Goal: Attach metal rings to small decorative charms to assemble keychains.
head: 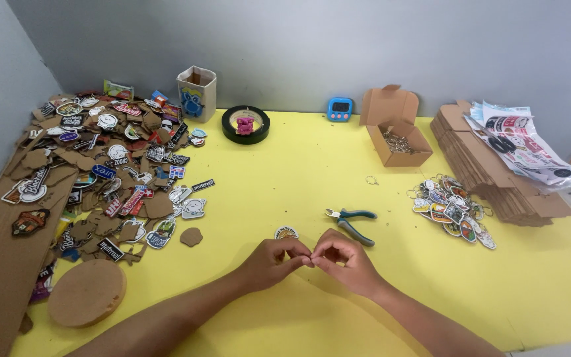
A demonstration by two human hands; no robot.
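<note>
A tiny thing, too small to tell, is pinched between the left hand (269,263) and right hand (343,259). It is probably light and hard, so it is best held by its edges. A round sticker piece (286,233) lies just beside the fingertips.

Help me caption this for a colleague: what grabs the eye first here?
The bright yellow table stands out, with the left hand and right hand pinching something tiny together at its near edge. A big heap of stickers and cardboard cut-outs sprawls at left; pliers lie just beyond the hands.

Hands (308,260) together beside pliers (353,221)
</note>
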